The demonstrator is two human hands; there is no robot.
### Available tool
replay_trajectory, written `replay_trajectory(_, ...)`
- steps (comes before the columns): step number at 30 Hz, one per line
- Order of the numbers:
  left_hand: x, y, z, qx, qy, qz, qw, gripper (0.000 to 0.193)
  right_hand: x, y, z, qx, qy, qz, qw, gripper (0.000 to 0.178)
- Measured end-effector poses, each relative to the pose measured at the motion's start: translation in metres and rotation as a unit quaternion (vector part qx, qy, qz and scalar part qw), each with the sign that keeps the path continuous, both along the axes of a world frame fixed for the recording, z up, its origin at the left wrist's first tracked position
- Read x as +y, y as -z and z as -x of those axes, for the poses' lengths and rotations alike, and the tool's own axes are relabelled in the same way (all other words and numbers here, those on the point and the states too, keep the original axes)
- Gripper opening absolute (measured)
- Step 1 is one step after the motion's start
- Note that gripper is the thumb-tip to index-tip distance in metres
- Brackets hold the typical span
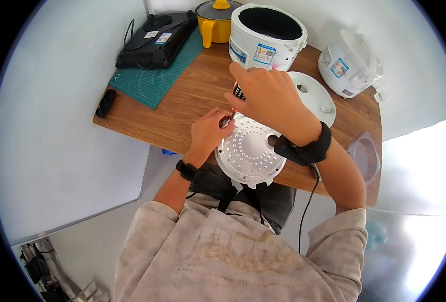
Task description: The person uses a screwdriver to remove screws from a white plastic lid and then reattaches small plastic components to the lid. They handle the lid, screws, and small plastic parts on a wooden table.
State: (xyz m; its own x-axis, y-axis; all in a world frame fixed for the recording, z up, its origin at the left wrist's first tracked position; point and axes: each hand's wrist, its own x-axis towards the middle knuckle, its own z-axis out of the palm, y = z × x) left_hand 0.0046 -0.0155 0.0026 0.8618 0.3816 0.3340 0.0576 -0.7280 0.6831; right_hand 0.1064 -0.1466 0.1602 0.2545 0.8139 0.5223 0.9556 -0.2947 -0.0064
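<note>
A round silver rice cooker lid plate (250,160) with rings of raised dimples and a hole lies at the table's front edge, overhanging it. My right hand (268,93) is above its far side, closed around a screwdriver (239,92) with a dark dotted handle. The handle is mostly hidden by the fingers, and its lower end points down at the plate's far left rim. At that rim my left hand (210,132) is closed, thumb and fingertips pinched beside the screwdriver's lower end; a small dark piece shows between them, too small to name.
Behind my right hand lies a round white cover (319,93). A white rice cooker body (268,48), a smaller white cooker (349,65) and a yellow pot (215,25) line the back. A black appliance (157,43) rests on a green mat (150,88); a clear tray (365,156) sits right.
</note>
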Motion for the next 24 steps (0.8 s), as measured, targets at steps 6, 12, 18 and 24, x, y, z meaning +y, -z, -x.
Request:
replay_trajectory(6,-0.002,0.000,0.001,0.006,-0.008,0.027,1.000,0.024,-0.011,-0.002,-0.013,0.064,-0.052,0.034,0.996,0.027)
replay_trajectory(12,-0.004,0.000,0.001,0.010,-0.020,0.009,1.000,0.024,-0.007,0.005,-0.004,0.032,-0.025,-0.009,0.999,0.025)
replay_trajectory(18,-0.012,0.000,0.003,0.005,-0.046,-0.004,0.999,0.018,0.001,0.018,0.011,-0.015,0.085,-0.097,0.992,0.024)
replay_trajectory(24,-0.017,-0.004,0.002,0.034,-0.071,-0.032,0.996,0.012,0.007,0.024,0.021,-0.056,0.169,-0.109,0.978,0.022)
